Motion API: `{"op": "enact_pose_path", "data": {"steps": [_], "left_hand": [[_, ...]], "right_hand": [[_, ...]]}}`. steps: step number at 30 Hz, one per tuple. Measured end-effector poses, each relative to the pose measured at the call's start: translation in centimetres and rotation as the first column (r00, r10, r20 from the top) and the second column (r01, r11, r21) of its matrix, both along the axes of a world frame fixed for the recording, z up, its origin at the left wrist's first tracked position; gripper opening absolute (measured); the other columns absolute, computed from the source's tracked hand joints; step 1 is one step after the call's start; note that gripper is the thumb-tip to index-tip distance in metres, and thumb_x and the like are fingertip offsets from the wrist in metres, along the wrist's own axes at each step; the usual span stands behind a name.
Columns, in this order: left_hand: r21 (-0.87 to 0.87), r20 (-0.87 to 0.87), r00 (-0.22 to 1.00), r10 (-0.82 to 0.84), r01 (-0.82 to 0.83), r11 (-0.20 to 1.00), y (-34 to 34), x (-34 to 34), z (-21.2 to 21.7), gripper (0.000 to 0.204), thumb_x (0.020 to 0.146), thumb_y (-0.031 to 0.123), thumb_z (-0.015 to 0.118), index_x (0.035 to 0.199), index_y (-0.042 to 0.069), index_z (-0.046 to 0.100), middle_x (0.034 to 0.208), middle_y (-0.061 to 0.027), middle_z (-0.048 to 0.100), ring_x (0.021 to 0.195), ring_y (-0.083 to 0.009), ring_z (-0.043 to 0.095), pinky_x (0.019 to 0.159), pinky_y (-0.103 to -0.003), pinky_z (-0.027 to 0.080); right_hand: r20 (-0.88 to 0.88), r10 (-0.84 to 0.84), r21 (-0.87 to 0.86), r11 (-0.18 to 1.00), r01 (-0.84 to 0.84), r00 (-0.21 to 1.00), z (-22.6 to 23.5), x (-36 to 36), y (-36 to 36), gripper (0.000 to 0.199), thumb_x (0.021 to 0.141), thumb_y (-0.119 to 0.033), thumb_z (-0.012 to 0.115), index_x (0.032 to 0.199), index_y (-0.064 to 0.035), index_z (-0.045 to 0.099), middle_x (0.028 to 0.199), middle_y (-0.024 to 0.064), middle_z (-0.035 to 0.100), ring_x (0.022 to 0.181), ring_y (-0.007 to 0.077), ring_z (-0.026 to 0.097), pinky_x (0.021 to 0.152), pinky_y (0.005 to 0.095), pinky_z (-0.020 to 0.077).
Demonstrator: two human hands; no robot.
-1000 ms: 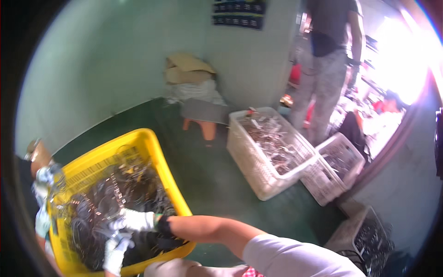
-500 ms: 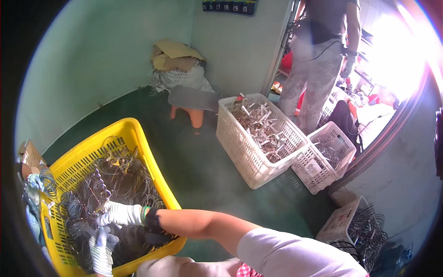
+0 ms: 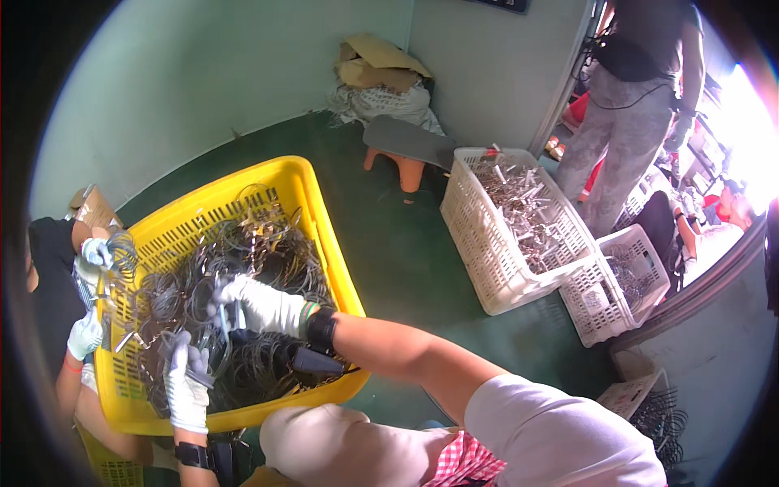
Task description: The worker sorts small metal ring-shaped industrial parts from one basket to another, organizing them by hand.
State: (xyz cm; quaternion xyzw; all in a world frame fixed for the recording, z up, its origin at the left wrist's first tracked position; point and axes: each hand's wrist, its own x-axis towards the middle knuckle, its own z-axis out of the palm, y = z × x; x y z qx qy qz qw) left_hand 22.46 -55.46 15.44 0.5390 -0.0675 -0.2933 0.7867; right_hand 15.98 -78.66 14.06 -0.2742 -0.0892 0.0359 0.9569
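A yellow crate (image 3: 334, 280) with slotted walls stands before me, filled with a tangled heap of dark coiled cables (image 3: 264, 357). Both my hands wear white gloves with grey fingers. My right hand (image 3: 261, 305) is over the middle of the heap, its fingers closed around something that blurs into the cables. Lower and to its left, above the crate's near side, my left hand (image 3: 187, 385) has bent fingers and a small grey piece against it. What kind of piece it is, I cannot make out. The two hands are apart.
A co-worker's gloved hands (image 3: 85, 334) are at the crate's left rim, with a wire coil (image 3: 122, 256). White crates (image 3: 487, 280) of metal-tipped pieces stand right. A grey-topped stool (image 3: 410, 142) and stacked sacks (image 3: 381, 101) are behind. Another person (image 3: 621, 130) stands in the doorway.
The view has swung left, so the scene sits farther right. My hands, close together before, have moved apart, the right one away over the heap. The co-worker at left shows more fully.
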Motion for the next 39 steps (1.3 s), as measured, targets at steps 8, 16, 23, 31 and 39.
{"op": "enact_pose_path", "data": {"steps": [8,16,23,31,39], "left_hand": [[0.014,0.137,0.989,0.061,-0.064,0.998,-1.0,-2.3,1.3,0.045,0.088,0.009,0.056,0.132,0.018,0.044,0.112,0.0007,0.06,0.086,-0.0043,0.053,0.08,-0.026,0.05],[0.102,-0.14,0.987,0.082,-0.068,0.993,-0.5,-0.7,-0.2,0.019,0.09,0.022,0.058,0.107,0.011,0.061,0.083,0.0031,0.061,0.061,-0.0032,0.05,0.048,-0.018,0.04],[-0.043,0.018,0.998,0.063,-0.062,0.997,-0.9,-1.1,1.2,0.02,0.092,0.02,0.056,0.109,0.01,0.059,0.081,0.0033,0.057,0.056,-0.0038,0.042,0.047,-0.018,0.037],[0.007,0.04,0.961,0.273,-0.274,0.962,0.9,-0.9,1.4,0.015,0.088,0.023,0.062,0.1,0.013,0.061,0.074,0.0035,0.06,0.052,-0.004,0.05,0.042,-0.018,0.04],[0.116,0.093,0.959,0.268,-0.278,0.954,0.1,-1.9,2.5,0.014,0.085,0.029,0.066,0.085,0.017,0.059,0.064,0.0064,0.054,0.046,-0.002,0.044,0.038,-0.016,0.033]], "right_hand": [[0.087,0.06,-0.073,0.996,-0.054,0.994,1.3,-1.6,0.1,0.014,0.085,-0.022,0.061,0.09,-0.0085,0.058,0.086,0.0069,0.064,0.069,0.0178,0.062,0.064,0.0301,0.0511],[0.084,0.088,-0.183,0.981,-0.072,0.993,0.9,-1.4,-0.1,0.018,0.088,-0.028,0.059,0.094,-0.0102,0.06,0.086,0.0026,0.063,0.073,0.0157,0.061,0.065,0.0298,0.0498],[0.267,-0.247,-0.646,0.671,0.364,0.931,-2.0,0.0,-1.4,0.024,0.089,-0.018,0.059,0.109,-0.0041,0.059,0.088,0.001,0.062,0.077,0.0089,0.056,0.069,0.0248,0.0483],[0.202,-0.06,-0.858,0.47,0.207,0.977,-5.1,1.7,0.4,0.023,0.082,0.008,0.056,0.102,-0.0015,0.062,0.088,-0.0016,0.062,0.079,0.009,0.055,0.067,0.0234,0.0469],[0.388,0.117,-0.922,0.046,0.385,0.914,-2.8,0.7,0.6,0.022,0.08,-0.028,0.067,0.09,-0.0081,0.068,0.08,0.0137,0.065,0.069,0.0249,0.058,0.068,0.0325,0.0466]]}}
